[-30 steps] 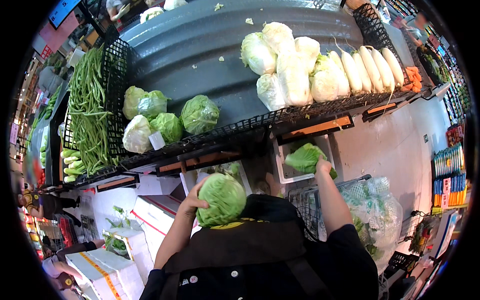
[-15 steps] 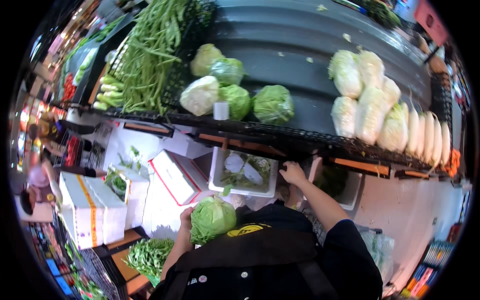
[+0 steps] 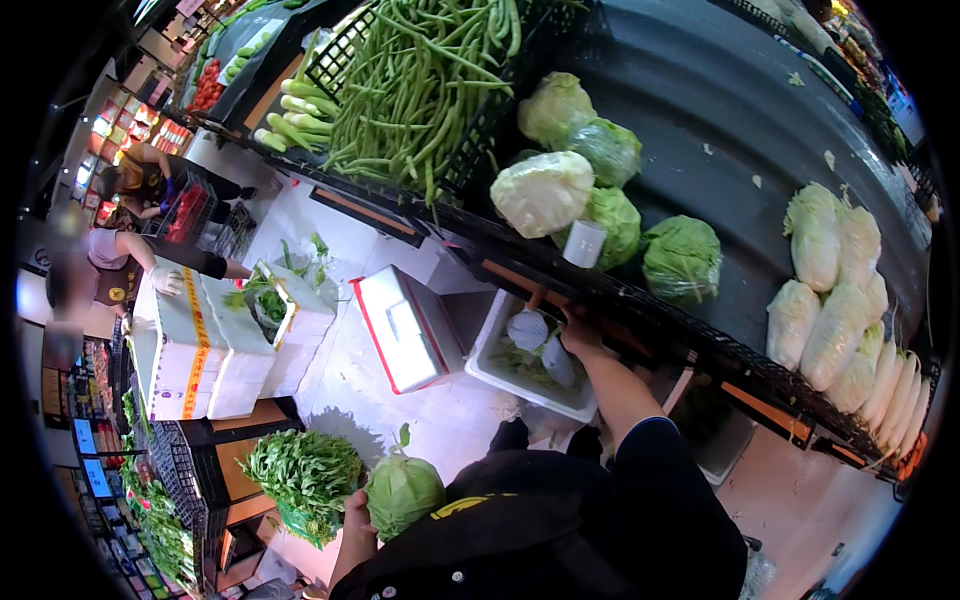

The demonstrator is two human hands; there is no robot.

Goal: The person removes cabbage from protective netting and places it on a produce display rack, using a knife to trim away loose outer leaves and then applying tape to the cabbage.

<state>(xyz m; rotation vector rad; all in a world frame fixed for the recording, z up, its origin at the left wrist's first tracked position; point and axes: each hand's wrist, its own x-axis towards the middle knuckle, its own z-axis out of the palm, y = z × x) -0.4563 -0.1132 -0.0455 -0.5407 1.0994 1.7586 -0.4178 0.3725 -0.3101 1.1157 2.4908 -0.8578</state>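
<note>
A round green cabbage (image 3: pixel 405 495) rests in my left hand (image 3: pixel 357 522), held low against the front of my dark apron. My right hand (image 3: pixel 582 332) reaches down under the front edge of the vegetable stand, at the right rim of a white foam box (image 3: pixel 545 396). Shadow hides its fingers, so their grip cannot be made out. Inside that box lie leaf scraps and pale crumpled pieces (image 3: pixel 530 331). Above, on the dark stand (image 3: pixel 690 100), sit several cabbages, some wrapped in film, with a white roll (image 3: pixel 584 244) at their front.
A red-edged white foam box (image 3: pixel 410 335) stands on the floor. Green beans (image 3: pixel 425 100) fill a black crate; wrapped napa cabbages (image 3: pixel 835 320) and white radishes (image 3: pixel 895 400) lie far right. Leafy greens (image 3: pixel 303 475) are at lower left. A gloved person (image 3: pixel 120 255) stands by stacked foam boxes (image 3: pixel 200 350).
The view has swung left, so the stand appears shifted right and tilted. My left hand still holds the cabbage, now lower. My right hand has gone further under the stand's edge by the box.
</note>
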